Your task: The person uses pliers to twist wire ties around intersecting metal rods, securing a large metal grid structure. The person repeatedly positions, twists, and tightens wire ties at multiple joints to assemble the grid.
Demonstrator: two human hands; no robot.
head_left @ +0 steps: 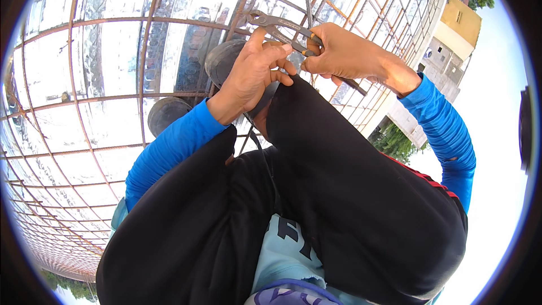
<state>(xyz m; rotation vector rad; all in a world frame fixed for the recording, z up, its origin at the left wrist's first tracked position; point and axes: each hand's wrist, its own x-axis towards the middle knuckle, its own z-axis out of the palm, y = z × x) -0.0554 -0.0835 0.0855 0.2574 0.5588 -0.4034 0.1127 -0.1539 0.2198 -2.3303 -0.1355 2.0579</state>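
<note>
Head view: outdoors, I observe rusty bars point(148, 21) crossing in a grid over shiny, crinkled sheeting point(107, 56). Dark metal pliers point(282, 22) sit above, handles enclosed by the right hand point(344, 51). The left hand point(257, 70) is half curled beside the pliers' head; I cannot tell whether it grips anything.

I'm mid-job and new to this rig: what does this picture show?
No machine here: a person works bare-handed. The picture comes from a wide fisheye camera on their head, looking down, so straight edges bend near the rim. The right grip holds dark pliers; the left grip is close to the tool, though I can't tell whether it touches. Below lies a grid of rusty bars over a pale, shiny surface. The black trousers and dark shoes are the wearer's.
</note>
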